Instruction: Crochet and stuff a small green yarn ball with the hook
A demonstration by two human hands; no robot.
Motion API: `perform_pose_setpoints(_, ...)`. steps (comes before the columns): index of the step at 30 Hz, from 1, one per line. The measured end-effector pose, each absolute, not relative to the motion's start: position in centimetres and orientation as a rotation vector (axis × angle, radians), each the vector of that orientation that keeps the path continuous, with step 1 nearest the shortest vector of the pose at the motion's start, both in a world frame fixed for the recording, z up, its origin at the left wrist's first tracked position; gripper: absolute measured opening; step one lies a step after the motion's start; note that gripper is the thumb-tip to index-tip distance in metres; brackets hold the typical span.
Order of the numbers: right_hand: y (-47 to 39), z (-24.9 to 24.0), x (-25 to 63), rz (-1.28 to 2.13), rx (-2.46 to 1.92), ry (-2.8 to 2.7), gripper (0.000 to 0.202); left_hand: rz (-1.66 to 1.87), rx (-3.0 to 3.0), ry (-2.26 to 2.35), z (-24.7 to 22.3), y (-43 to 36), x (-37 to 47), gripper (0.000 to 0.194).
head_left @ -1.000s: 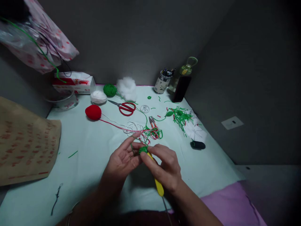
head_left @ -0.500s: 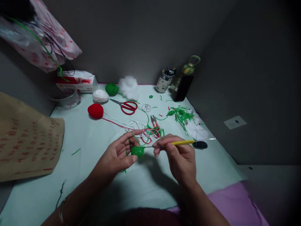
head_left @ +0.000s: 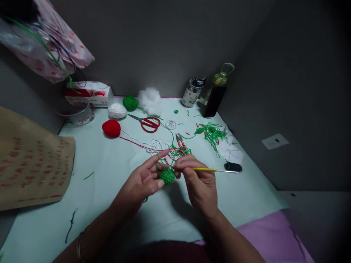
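A small rounded piece of green crochet (head_left: 167, 176) is pinched between the thumb and fingers of my left hand (head_left: 145, 179). Green yarn runs over that hand's raised index finger. My right hand (head_left: 197, 179) grips a crochet hook (head_left: 205, 169) with a yellow handle and metal ends. The hook's working tip is at the top edge of the crochet, partly hidden by my fingers. Just beyond my hands lie small thread snips (head_left: 180, 140) on a tangle of red, white and green yarn (head_left: 175, 151).
Red-handled scissors (head_left: 149, 124) lie behind, near red (head_left: 111, 128), white (head_left: 117, 110) and green (head_left: 130, 103) yarn balls and white stuffing (head_left: 150, 100). Green yarn scraps (head_left: 215, 135) spread at right. A pen cup (head_left: 191, 94), bottle (head_left: 219, 78) and dark phone-like slab (head_left: 215, 101) stand behind; a paper bag (head_left: 35, 160) is left.
My left hand and the green crochet have shifted slightly right. My right hand has moved left, bringing the hook closer in, and its fingers are now against the crochet.
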State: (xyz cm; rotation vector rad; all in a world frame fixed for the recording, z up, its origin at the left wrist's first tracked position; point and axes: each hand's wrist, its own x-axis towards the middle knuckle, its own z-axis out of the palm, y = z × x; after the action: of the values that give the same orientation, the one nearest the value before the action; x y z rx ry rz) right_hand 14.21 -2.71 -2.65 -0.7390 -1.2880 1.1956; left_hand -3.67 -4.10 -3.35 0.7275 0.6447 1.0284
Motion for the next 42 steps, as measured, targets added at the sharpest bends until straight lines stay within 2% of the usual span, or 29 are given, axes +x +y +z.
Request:
perform_pose_setpoints(4,-2.4,-2.6,14.4,1.415,-0.648,-1.191,0.014,0.991,0.659,0.542,-2.6,-3.6,-3.9,0.09)
perform_pose_setpoints(8,-2.5,-2.3,14.0,1.476,-0.639,-1.114,0.012,0.969,0.619,0.492,-2.4,-3.6,-3.8,0.102)
perform_pose_setpoints(10,-2.8,-2.1,13.5,1.446,-0.665,-1.077,0.013,0.984,0.611,0.503,-2.8,-3.8,-3.5,0.098)
perform_pose_setpoints(15,-3.1,-2.0,13.1,1.202,-0.736,-1.173,0.016,1.041,0.607,0.506,-3.5,-4.0,-3.2,0.072)
perform_pose_setpoints(17,-2.9,-2.0,13.3,1.209,-0.688,-1.248,0.017,1.013,0.606,0.472,-3.2,-3.7,-3.4,0.073)
perform_pose_setpoints(21,-2.5,-1.9,13.8,1.44,-0.555,-1.271,0.016,0.891,0.61,0.373,-2.5,-3.2,-4.1,0.088)
perform_pose_setpoints(24,-2.7,-1.7,13.4,1.436,-0.531,-1.236,0.017,0.877,0.578,0.297,-2.6,-3.2,-4.1,0.084)
perform_pose_setpoints(30,-3.2,-1.4,12.6,1.125,-0.684,-1.319,0.017,0.92,0.526,0.28,-2.8,-3.4,-4.2,0.071)
perform_pose_setpoints(37,-2.3,-2.0,13.2,1.419,-0.57,-1.233,0.013,0.883,0.546,0.314,-3.0,-3.2,-4.7,0.076)
perform_pose_setpoints(42,-2.3,-2.0,12.8,1.456,-0.572,-1.085,0.013,0.92,0.518,0.304,-2.8,-3.3,-4.4,0.077)
